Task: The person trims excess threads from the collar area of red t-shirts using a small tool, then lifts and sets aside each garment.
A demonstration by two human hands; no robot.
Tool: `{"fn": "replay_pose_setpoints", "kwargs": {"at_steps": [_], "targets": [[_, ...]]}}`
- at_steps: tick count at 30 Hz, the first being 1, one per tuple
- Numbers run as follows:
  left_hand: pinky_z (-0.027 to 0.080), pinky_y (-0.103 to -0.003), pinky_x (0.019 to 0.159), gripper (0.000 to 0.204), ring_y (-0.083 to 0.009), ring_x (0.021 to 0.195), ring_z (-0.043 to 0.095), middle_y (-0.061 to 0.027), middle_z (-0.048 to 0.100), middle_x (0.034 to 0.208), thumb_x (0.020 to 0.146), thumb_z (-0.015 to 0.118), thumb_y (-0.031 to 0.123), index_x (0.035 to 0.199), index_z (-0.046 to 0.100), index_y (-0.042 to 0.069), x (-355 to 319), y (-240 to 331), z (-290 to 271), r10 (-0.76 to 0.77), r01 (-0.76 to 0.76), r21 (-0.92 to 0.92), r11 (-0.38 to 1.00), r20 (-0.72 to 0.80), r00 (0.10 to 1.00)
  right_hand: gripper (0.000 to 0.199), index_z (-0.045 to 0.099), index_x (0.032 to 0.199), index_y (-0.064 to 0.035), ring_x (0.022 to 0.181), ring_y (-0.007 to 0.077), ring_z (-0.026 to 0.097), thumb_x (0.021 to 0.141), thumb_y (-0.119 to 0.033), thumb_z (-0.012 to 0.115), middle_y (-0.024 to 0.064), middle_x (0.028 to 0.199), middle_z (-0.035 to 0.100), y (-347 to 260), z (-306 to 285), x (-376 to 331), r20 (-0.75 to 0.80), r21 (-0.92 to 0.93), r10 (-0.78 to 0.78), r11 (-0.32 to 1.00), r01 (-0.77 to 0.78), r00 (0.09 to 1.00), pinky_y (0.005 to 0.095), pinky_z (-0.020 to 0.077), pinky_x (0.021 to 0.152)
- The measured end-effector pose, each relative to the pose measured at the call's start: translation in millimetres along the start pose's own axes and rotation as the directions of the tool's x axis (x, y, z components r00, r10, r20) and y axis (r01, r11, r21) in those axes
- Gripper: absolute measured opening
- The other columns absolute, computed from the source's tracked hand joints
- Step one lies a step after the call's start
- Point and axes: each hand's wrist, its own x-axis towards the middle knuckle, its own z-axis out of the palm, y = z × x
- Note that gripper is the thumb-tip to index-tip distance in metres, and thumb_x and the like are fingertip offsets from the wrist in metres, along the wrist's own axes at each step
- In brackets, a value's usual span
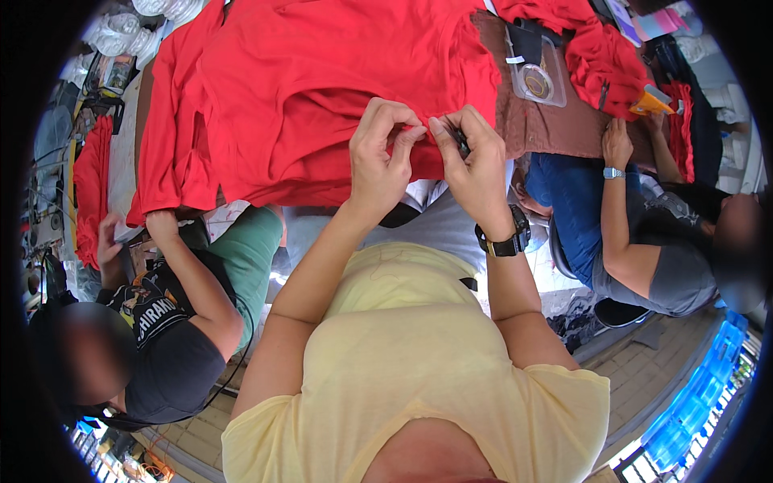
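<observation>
A red knit garment [266, 48] lies spread over the table in front of me, its near edge hanging over the front. My left hand [382, 149] is closed in a pinch at that edge, thumb against forefinger on the red cloth. Just right of it, almost touching, my right hand [475, 161] pinches with thumb and forefinger close to the same spot. A small dark tool [460, 143] sits tucked inside the right hand; its kind is mostly hidden by the fingers. Any thread between the fingertips is too fine to make out.
A person on the left [169, 338] holds the garment's sleeve end. Another person on the right [644, 241] handles red cloth [608, 64] near an orange-yellow item [651, 101]. A clear plastic box [551, 92] rests on the brown table cover [547, 133]. Blue plastic [696, 386] stands behind, at the lower right.
</observation>
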Motion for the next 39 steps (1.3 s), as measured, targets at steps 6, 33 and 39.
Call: {"fn": "replay_pose_setpoints", "kwargs": {"at_steps": [6,33,39], "targets": [[0.049,-0.026,0.089,0.009,-0.0110,0.093,0.060,-0.0009,0.061,0.097,0.100,0.061,0.009,0.105,0.059,0.001,0.9,-11.4,-4.5,-0.468,0.566,-0.416,0.712,0.319,0.824,0.014,0.060,0.093,0.0050,0.064,0.0221,0.056,0.095,-0.008,0.064,0.0128,0.075,0.058,15.5,3.5,1.3,-0.073,0.014,0.008,1.000,-0.007,0.997,0.0331,0.0450,0.060],[0.050,-0.031,0.086,0.007,-0.0208,0.092,0.063,-0.0113,0.063,0.099,0.095,0.063,0.005,0.098,0.062,-0.001,5.6,21.8,-3.4,-0.065,0.062,0.040,0.997,0.080,0.995,0.040,0.058,0.087,-0.0032,0.057,0.0056,0.032,0.107,-0.033,0.042,-0.0042,0.066,0.038,-3.0,2.7,-17.3,0.322,0.506,0.451,0.661,-0.554,0.832,0.0250,0.0260,0.051],[0.050,-0.031,0.086,0.008,-0.0198,0.091,0.064,-0.0115,0.064,0.100,0.097,0.062,0.005,0.098,0.061,-0.002,2.4,20.4,-4.0,-0.124,0.121,0.030,0.992,0.174,0.977,0.039,0.060,0.086,-0.0035,0.053,0.0034,0.027,0.105,-0.034,0.047,-0.0063,0.065,0.036,3.7,-8.0,-17.4,0.400,0.564,0.440,0.573,-0.594,0.804,0.0229,0.0193,0.047]]}}
